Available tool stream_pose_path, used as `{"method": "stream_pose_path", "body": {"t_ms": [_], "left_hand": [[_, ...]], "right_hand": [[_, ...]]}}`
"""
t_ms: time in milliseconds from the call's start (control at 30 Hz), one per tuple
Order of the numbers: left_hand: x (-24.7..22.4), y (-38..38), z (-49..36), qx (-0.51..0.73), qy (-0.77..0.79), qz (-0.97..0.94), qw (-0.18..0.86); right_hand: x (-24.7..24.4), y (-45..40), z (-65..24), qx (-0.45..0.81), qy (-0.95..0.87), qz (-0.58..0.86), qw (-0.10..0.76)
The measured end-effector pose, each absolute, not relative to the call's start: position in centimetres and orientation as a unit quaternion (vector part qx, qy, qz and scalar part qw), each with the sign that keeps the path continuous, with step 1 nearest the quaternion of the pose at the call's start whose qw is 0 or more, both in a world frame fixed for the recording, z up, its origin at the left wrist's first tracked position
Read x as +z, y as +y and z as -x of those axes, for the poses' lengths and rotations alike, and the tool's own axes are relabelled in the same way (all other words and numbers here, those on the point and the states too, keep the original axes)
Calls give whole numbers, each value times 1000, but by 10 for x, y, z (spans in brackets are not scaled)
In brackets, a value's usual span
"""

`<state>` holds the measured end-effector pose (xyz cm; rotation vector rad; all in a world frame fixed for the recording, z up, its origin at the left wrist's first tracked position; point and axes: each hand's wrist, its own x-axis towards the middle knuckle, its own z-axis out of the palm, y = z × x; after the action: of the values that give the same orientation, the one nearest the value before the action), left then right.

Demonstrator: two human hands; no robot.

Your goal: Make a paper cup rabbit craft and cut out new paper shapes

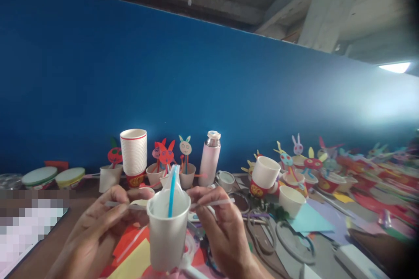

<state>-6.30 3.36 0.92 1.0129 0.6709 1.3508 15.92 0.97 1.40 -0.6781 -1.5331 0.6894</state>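
On my far left sit two shallow round tubs with a green rim [39, 176] and a yellow rim [70, 176]. Next, my left hand [98, 222] pinches a pale strip [139, 203] between thumb and fingers, beside the cup wall. A tall stack of cups [133, 152] stands behind. The white paper cup [166, 242] is upright between my hands, a blue straw [171, 194] leaning in it. Behind it stands a pale pink flask [209, 163]. My right hand [225, 226] pinches a thin pale stick [218, 202] at the cup's other side. Farther right lies teal paper [312, 218].
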Motion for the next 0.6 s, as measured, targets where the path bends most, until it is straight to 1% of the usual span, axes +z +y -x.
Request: {"method": "stream_pose_path", "body": {"t_ms": [167, 333, 500, 600], "left_hand": [[7, 32, 64, 571, 297, -464, 609], [15, 22, 51, 573, 339, -491, 562], [11, 28, 53, 547, 351, -569, 504], [10, 28, 56, 546, 367, -580, 480]], "right_hand": [[12, 9, -160, 277, -675, 291, 619], [11, 8, -161, 280, -680, 283, 616], [21, 8, -163, 298, -703, 274, 585], [26, 7, -167, 305, -715, 304, 551]]}}
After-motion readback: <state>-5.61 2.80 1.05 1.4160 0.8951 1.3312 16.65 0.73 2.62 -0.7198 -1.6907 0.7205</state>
